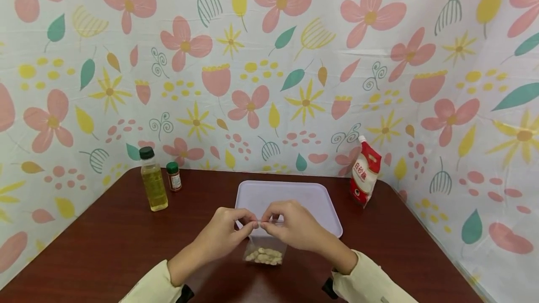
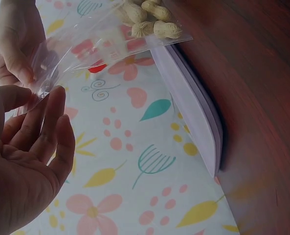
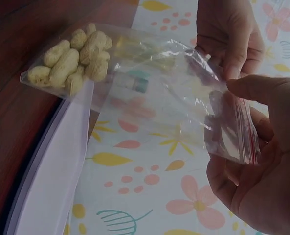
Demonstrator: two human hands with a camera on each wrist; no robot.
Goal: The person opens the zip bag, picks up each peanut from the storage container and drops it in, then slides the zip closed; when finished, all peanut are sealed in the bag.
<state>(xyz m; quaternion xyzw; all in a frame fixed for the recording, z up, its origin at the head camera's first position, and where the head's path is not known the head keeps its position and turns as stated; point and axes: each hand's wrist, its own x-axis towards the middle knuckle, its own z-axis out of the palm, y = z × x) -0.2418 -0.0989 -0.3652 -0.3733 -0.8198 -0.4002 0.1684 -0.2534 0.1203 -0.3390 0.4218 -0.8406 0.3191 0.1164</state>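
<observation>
A clear zip bag point(image 1: 266, 247) hangs upright below both hands, with several unshelled peanuts point(image 1: 264, 256) gathered at its bottom. My left hand point(image 1: 225, 230) pinches the top edge of the bag between thumb and forefinger. Close beside it, my right hand point(image 1: 292, 226) pinches the same edge, the two sets of fingertips almost touching. In the right wrist view a red zip strip point(image 3: 251, 129) runs along the bag's mouth by the right fingers. Whether the strip is sealed cannot be told.
Behind the hands lies a pale purple tray point(image 1: 290, 191) on the dark brown table point(image 1: 105, 247). An oil bottle point(image 1: 153, 181) and a small green-capped jar point(image 1: 174, 176) stand at the left. A red and white sugar pouch point(image 1: 365, 172) stands at the back right.
</observation>
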